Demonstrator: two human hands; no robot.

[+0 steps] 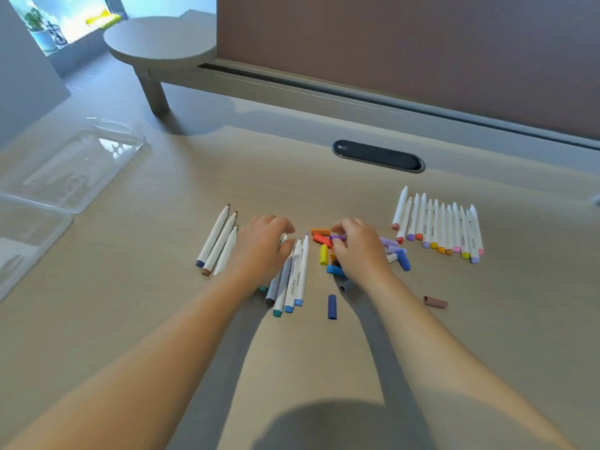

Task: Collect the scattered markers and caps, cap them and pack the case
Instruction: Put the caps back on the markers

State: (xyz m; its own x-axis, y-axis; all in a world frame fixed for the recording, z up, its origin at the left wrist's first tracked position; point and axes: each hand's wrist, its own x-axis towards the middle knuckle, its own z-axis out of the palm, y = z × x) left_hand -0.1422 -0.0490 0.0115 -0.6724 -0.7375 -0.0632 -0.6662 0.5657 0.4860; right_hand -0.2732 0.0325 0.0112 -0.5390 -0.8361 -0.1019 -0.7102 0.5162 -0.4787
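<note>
White markers lie on the wooden desk in groups. Three markers lie at the left, a bunch of several in the middle, and a neat row of several at the right. My left hand rests with curled fingers on the middle bunch, touching a marker tip. My right hand pinches a purple cap over the heap of loose coloured caps. A dark blue cap and a brown cap lie apart, nearer me. The clear plastic case stands open at the far left.
A round grey shelf on a leg stands at the back left. A dark oval cable grommet is set into the desk behind the markers. A brown partition panel closes the back edge.
</note>
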